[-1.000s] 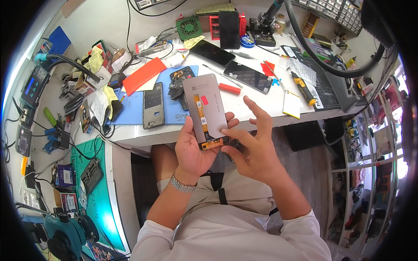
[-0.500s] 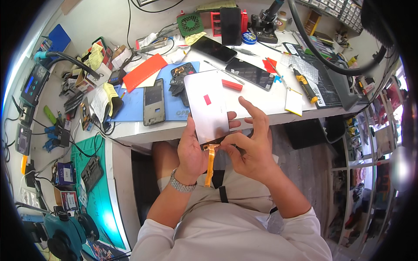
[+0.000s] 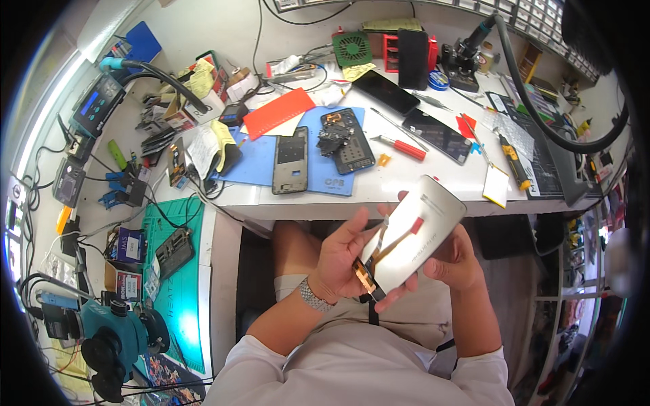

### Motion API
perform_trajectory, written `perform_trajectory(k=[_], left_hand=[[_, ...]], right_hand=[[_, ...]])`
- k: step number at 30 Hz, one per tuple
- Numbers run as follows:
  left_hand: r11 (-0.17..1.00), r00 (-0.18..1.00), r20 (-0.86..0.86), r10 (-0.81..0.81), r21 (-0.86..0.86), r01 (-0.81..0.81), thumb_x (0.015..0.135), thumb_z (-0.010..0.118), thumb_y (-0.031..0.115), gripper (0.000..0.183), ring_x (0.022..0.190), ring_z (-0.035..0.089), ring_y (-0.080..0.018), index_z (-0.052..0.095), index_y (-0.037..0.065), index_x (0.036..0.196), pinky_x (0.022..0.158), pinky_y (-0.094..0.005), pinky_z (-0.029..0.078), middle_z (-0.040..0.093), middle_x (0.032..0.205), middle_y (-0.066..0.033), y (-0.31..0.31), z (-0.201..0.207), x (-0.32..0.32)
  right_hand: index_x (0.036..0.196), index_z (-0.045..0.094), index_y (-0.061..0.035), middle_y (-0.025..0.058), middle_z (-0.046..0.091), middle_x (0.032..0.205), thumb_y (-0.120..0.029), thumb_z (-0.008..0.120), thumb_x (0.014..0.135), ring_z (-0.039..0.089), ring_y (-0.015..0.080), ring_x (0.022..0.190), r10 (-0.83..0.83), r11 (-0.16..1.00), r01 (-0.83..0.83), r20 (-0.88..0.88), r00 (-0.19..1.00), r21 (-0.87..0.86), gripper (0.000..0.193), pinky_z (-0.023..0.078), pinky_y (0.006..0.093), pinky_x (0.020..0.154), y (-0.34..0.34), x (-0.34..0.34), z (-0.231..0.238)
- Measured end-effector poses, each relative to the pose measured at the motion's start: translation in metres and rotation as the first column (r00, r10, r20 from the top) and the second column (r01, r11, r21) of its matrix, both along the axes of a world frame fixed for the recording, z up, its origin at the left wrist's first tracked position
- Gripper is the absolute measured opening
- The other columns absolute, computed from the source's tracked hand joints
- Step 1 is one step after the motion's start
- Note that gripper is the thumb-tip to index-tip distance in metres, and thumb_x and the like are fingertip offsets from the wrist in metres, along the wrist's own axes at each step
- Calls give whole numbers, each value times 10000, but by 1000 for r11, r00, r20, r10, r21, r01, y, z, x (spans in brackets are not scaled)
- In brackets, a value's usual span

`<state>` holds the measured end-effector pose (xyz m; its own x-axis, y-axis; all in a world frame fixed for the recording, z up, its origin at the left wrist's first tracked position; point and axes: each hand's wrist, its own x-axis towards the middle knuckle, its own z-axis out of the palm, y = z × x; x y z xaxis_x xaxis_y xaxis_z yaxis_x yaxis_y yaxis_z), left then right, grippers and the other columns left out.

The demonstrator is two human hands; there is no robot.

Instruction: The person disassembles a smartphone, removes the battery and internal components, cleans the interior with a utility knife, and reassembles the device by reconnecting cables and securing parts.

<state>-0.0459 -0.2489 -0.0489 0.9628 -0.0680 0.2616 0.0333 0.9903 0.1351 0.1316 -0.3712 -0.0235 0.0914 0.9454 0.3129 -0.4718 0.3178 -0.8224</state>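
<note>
Over my lap, off the bench's front edge, a phone screen (image 3: 430,213) is held with its silvery back up, tilted so its top leans right. A small red label (image 3: 417,225) is stuck on that back. At its lower end is a dark strip with a copper-orange flex cable (image 3: 366,276); a brownish band across the back may be the cable or a reflection. My left hand (image 3: 338,257), with a metal watch at the wrist, grips the lower left side. My right hand (image 3: 462,260) wraps the right edge, its thumb by the edge and some fingers hidden underneath.
A blue mat (image 3: 257,166) carries a bare phone frame (image 3: 290,162) and an opened phone body (image 3: 355,145). Nearby lie a red-handled knife (image 3: 403,148), dark screens (image 3: 437,134) and a yellow screwdriver (image 3: 514,164). A teal microscope (image 3: 115,338) stands lower left.
The phone screen has turned clockwise and come lower and to the right. My right hand has left the flex cable for the right edge. The cable no longer hangs down. The view has shifted.
</note>
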Motion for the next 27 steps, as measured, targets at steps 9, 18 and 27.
perform_trajectory(k=[9,18,27], left_hand=[[-580,295,506,810,763,284,1067,589,569,619,1021,683,-420,656,-20,1246,944,-515,572,677,1221,-256,57,34,-7],[-487,289,513,808,305,818,814,842,535,810,1116,630,-476,639,-150,1196,968,-508,546,657,1145,-347,152,27,-25],[-186,-42,198,979,961,204,872,851,156,441,898,759,-245,662,-48,1214,776,-350,607,762,1084,-129,129,15,-83]], right_hand=[[1579,401,85,202,588,1459,-191,952,819,624,414,1351,-324,946,324,-1,946,-19,979,507,518,1152,-5,-2,14],[1608,410,51,194,596,1466,-37,916,833,644,290,1335,-462,873,484,213,861,-66,929,582,393,1032,-10,-2,17],[1610,384,80,197,552,1509,-81,919,843,625,308,1342,-484,864,497,144,863,-80,949,530,428,1092,-10,3,23]])
